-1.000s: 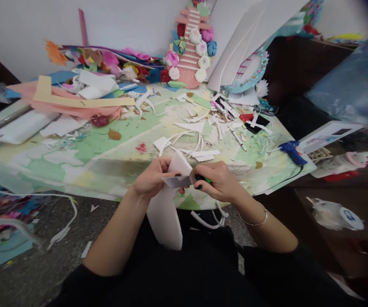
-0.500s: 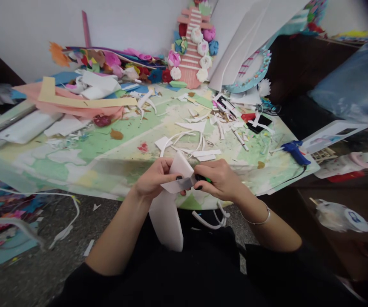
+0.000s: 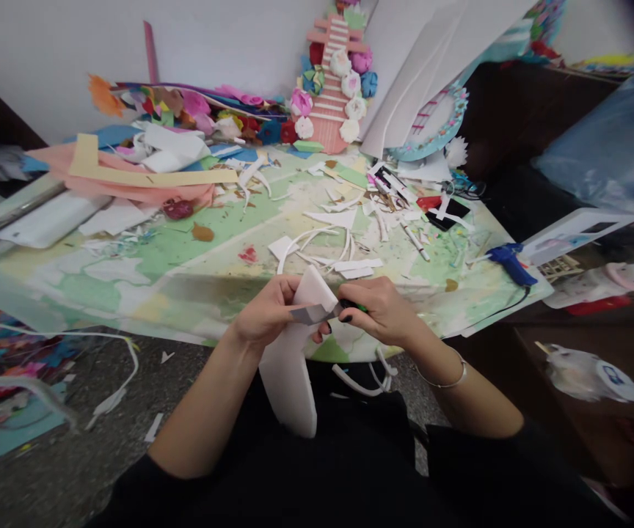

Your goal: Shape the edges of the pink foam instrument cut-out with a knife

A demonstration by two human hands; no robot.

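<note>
My left hand is closed around a curved piece of white foam sheet, whose upper end sticks up past the fingers. The long lower part hangs down in front of my black top. In my closed right hand is a knife with a black and green handle. Its wide grey blade points left across the foam, close to my left thumb. My fingers hide most of the handle, and I cannot tell how deep the blade sits in the foam.
Thin white offcuts lie on the table just beyond my hands. A blue glue gun rests at the right edge. Further back stand a pink guitar shape with paper flowers and a marker; coloured sheets are piled left.
The blade has shifted and tilted slightly against the foam, its tip moving a little right. Both hands keep their hold. The whole view has drifted slightly.
</note>
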